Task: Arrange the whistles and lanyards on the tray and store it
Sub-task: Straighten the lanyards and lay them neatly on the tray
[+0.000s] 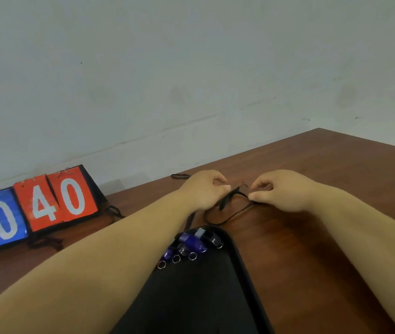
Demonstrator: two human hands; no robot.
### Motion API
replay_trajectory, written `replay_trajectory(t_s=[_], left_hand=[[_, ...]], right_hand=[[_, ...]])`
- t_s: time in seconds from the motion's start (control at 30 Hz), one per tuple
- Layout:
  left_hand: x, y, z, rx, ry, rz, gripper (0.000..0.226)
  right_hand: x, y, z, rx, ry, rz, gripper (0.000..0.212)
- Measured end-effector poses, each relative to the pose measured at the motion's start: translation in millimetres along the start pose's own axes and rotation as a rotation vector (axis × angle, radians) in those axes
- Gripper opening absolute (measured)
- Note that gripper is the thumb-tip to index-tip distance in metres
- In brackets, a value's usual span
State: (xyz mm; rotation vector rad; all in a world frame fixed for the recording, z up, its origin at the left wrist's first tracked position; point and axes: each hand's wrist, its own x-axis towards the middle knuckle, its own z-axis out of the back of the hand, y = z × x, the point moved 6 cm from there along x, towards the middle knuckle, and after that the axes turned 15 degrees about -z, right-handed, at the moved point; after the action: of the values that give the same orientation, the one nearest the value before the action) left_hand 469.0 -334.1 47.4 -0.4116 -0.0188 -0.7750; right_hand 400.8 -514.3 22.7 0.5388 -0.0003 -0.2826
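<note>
Both hands work just past the far end of the tray [241,251], near the middle of the desk [316,237]; the left hand [203,190] has its fingers curled and pinches the black lanyard [229,216] at its thicker clip end, and the right hand [279,191] pinches the thin cord between thumb and fingertip close beside it, while the rest of the cord trails in a slack loop on the wood toward the tray; the purple whistles [191,241] already lie in a row at the tray's far end, their key rings pointing toward the person; the step in hand looks like gathering or folding this lanyard so it can go on the tray; to do it well, keep both pinches light and close together, draw the slack loop in evenly so it does not twist or knot, fold it into a short neat bundle, then lay it on the bare part of the tray without dragging across the whistles; further dark cords [114,211] wait near the scoreboard [54,201] at the desk's left edge, and another [180,175] by the far edge, so a repeatable fold probably pays off.
</note>
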Motion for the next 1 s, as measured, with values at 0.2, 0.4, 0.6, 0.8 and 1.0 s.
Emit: replay_trajectory(t_s=[0.2, 0.4, 0.6, 0.8, 1.0], left_hand=[[27, 17, -20, -0.071, -0.064, 0.111, 0.02], [37, 15, -34, -0.108, -0.033, 0.144, 0.016], [36, 12, -37, -0.125, -0.015, 0.153, 0.015], [17, 7, -9, -0.366, -0.267, 0.15, 0.015], [-13, -7, 39, -0.771, -0.457, 0.116, 0.013]], right_hand=[[14, 1, -10, 0.002, -0.096, -0.03, 0.036], [23, 4, -22, -0.047, -0.08, -0.041, 0.02], [28, -3, -22, 0.019, -0.045, -0.051, 0.015], [16, 0, -17, 0.036, -0.029, 0.012, 0.011], [-17, 25, 0, 0.337, 0.008, 0.11, 0.015]])
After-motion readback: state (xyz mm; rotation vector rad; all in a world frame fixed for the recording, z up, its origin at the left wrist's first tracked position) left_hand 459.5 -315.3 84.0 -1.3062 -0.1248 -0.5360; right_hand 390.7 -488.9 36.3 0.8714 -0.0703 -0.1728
